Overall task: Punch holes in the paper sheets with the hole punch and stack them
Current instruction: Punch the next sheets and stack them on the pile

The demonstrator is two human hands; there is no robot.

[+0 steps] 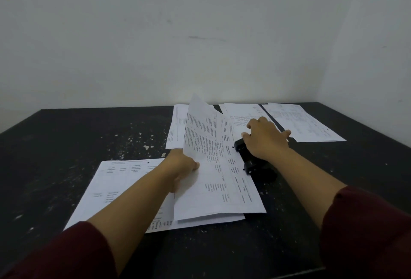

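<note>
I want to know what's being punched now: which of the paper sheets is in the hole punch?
The sheet held by the left hand: its edge sits in the hole punch, far side curled up. The others lie flat.

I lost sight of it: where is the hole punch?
Right of centre on the table, under the right hand, against the held sheets' right edge.

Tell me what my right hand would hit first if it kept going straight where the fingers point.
Probably the printed sheet lying just beyond the right hand, then the wall; depth is hard to judge.
</note>
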